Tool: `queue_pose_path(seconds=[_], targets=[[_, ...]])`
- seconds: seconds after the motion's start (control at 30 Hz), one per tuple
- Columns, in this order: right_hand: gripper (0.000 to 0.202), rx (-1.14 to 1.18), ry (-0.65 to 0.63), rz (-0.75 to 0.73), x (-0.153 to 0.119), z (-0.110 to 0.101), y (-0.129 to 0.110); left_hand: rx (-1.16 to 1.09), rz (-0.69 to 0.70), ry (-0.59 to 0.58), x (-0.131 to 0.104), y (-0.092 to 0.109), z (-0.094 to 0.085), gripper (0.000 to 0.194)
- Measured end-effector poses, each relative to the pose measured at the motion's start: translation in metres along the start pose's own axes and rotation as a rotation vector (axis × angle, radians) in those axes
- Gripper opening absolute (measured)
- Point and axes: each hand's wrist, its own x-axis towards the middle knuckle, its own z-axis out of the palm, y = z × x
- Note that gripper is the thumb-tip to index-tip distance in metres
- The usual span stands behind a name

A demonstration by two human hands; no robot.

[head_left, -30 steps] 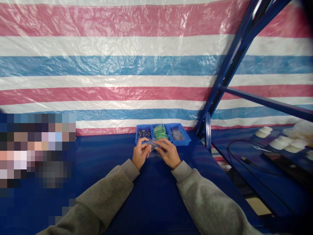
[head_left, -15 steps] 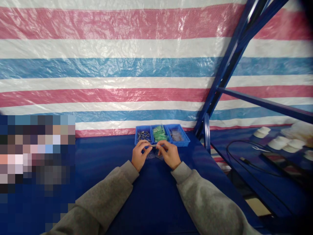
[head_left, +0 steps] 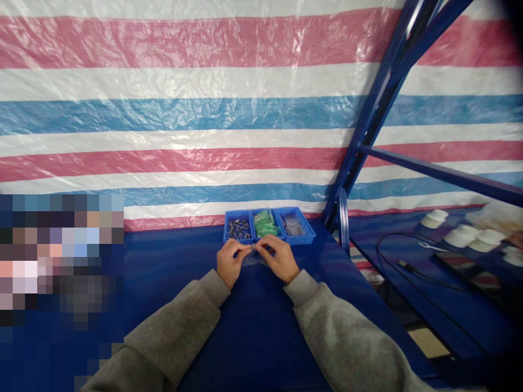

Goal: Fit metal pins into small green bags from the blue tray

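Note:
A small clear plastic bag [head_left: 250, 258] is pinched between my two hands over the blue table. My left hand [head_left: 231, 262] grips its upper edge with thumb and forefinger closed. My right hand [head_left: 280, 259] pinches the same edge, its fingertips close to the left ones. Just beyond the hands stand three blue bins side by side. The left bin [head_left: 225, 228] holds several small dark and silver metal pieces. Green packets [head_left: 265, 224] fill the middle bin. Clear plastic bags [head_left: 293, 225] lie in the right bin. Whatever the pinched bag contains is too small to make out.
A striped plastic sheet [head_left: 183, 114] hangs behind the table [head_left: 261, 337]. Blue metal framing [head_left: 368, 125] rises at the right. Beyond it, another table carries white round pieces [head_left: 466, 237], a black cable [head_left: 425, 280] and a dark flat object. The left side is pixelated.
My hands have drawn closer together at the bag's edge, and the fingertips now nearly meet. The view has shifted slightly.

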Motion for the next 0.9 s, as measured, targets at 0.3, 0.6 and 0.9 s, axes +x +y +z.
queue_pose_path(seconds=[0.3, 0.6, 0.9], targets=[[0.017, -0.036, -0.025, -0.009, -0.0018, 0.0013, 0.0001, -0.007, -0.045, -0.057, 0.0017, 0.007, -0.0033, 0.012], [0.018, 0.084, 0.048, 0.101, -0.004, 0.0046, 0.0067, -0.174, -0.189, -0.091, 0.0004, 0.0028, 0.0031, 0.024], [0.028, 0.112, 0.028, 0.035, -0.0005, -0.0009, 0.003, -0.395, -0.272, -0.149, -0.0016, -0.0012, 0.0061, 0.038]])
